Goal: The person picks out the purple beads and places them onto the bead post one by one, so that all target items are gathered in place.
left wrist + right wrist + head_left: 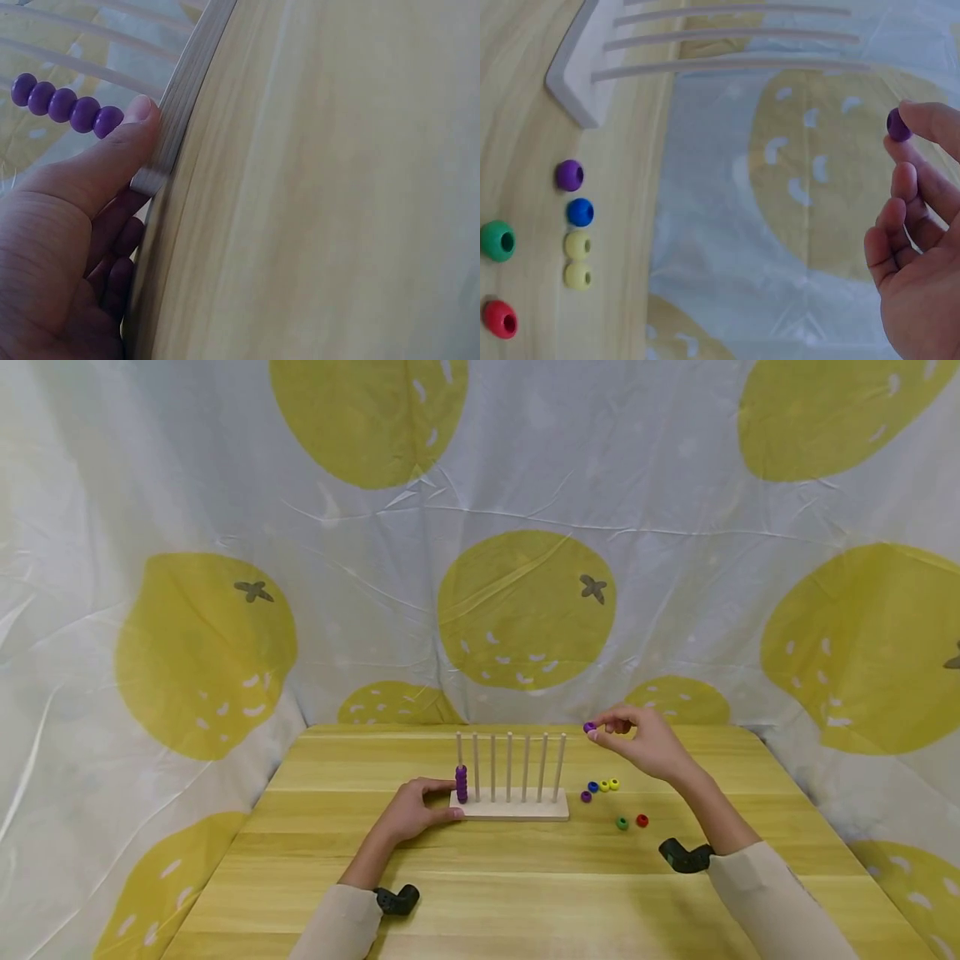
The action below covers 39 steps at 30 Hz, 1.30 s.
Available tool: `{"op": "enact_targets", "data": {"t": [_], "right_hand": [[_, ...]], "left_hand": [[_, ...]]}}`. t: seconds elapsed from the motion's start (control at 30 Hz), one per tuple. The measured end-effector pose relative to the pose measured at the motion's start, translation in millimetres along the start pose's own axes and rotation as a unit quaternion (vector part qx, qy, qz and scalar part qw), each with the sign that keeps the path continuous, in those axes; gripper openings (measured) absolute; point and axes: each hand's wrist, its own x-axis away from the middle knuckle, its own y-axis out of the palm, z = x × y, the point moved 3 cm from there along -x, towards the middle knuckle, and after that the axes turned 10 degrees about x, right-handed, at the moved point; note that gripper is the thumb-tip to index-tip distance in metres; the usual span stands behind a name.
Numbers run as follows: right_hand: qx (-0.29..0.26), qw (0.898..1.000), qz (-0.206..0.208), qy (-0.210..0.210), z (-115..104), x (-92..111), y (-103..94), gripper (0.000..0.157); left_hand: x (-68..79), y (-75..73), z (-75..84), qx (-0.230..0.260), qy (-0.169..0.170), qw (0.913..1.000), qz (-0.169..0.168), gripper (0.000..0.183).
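A wooden peg stand (517, 812) with a row of upright pegs stands on the table. Several purple beads (461, 785) are stacked on its leftmost peg. My left hand (408, 810) grips the left end of the base; in the left wrist view its thumb (131, 139) presses near the lowest bead. Between thumb and index finger, my right hand (645, 747) pinches a purple bead (898, 124). That hand is raised to the right of the stand, near the height of the peg tops. Its other fingers are curled.
Right of the stand lie a loose purple bead (587, 797), a blue bead (593, 787) and two yellow beads (577, 245). Nearer the front are a green bead (622, 823) and a red bead (642, 820). A lemon-print curtain (525, 610) hangs behind the wooden table (525, 893).
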Motion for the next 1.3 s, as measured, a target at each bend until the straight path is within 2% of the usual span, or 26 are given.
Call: {"op": "enact_targets", "data": {"t": [0.33, 0.5, 0.9, 1.17, 1.3], "right_hand": [[-0.019, 1.0, -0.007, -0.017, -31, -18, 3.4, 0.025], [-0.043, 0.999, -0.014, -0.02, -44, -27, 12.0, 0.024], [-0.058, 0.997, -0.036, -0.041, -72, -43, 31.2, 0.025], [-0.043, 0.995, -0.045, -0.079, -91, -52, 50.1, 0.021], [-0.04, 0.994, -0.052, -0.093, -98, -56, 58.9, 0.019]], "left_hand": [[-0.5, -1.4, -0.9, -0.014, 0.007, 0.9999, 0.0, 0.059], [-0.5, -0.3, 0.0, -0.007, 0.0, 1.0, -0.003, 0.06], [-0.7, 0.0, -0.5, -0.013, 0.009, 0.9999, -0.005, 0.063], [-0.9, -1.1, -1.5, -0.008, 0.006, 0.9999, -0.002, 0.061], [-1.8, -0.7, -1.1, -0.012, 0.018, 0.9998, -0.003, 0.059]]}}
